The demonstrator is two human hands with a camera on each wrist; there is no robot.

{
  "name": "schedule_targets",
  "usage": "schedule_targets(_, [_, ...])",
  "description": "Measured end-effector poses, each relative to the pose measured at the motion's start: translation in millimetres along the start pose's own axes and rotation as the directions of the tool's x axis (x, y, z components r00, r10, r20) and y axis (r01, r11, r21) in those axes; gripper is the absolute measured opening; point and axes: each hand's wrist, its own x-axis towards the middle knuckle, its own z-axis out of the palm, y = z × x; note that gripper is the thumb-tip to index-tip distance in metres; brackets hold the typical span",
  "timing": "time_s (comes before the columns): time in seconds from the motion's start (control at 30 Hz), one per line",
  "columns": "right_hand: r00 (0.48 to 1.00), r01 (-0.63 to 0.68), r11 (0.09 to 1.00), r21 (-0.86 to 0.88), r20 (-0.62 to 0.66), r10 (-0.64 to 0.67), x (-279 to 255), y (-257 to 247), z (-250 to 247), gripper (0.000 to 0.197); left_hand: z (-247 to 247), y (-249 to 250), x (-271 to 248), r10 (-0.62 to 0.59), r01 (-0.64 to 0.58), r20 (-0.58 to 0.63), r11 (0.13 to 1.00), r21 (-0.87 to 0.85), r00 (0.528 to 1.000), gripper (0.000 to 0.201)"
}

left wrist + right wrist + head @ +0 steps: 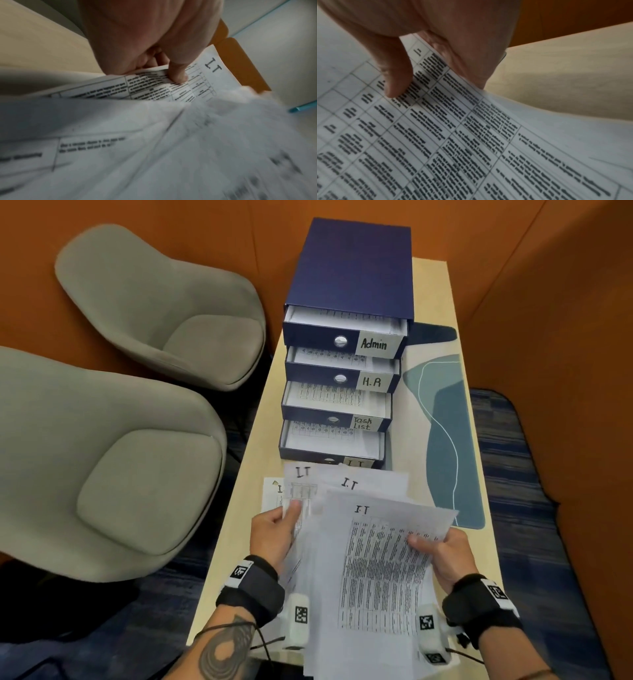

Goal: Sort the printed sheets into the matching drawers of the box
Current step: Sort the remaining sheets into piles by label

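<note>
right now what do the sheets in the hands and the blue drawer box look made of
Sheets: thin matte white paper; they bend and curl where the right hand holds them. Drawer box: probably paper-covered cardboard with a matte navy finish, flat panels, crisp edges and metal-looking ring pulls.

Orange padded walls point(137, 220), 2 grey armchairs point(164, 302) at left, pale wooden table point(233, 525), dark blue carpet point(534, 474).

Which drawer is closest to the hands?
The bottom drawer, labelled I.T; it sits lowest in the box, right by the held sheets, below Task List.
</note>
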Motion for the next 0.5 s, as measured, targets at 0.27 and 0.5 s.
schedule_targets(0.27, [0.988,-0.072,0.997,0.003,0.14,0.071,4,2,-23,0.064,1,13,-8,0.003,-0.005,0.089,1.0,0.023,0.996,0.028])
schedule_targets(0.5, [0.989,-0.139,0.989,-0.044,0.049,0.142,9,10,-20,0.048,10,4,-4,0.024,-0.051,0.13,0.978,0.203,0.991,0.048])
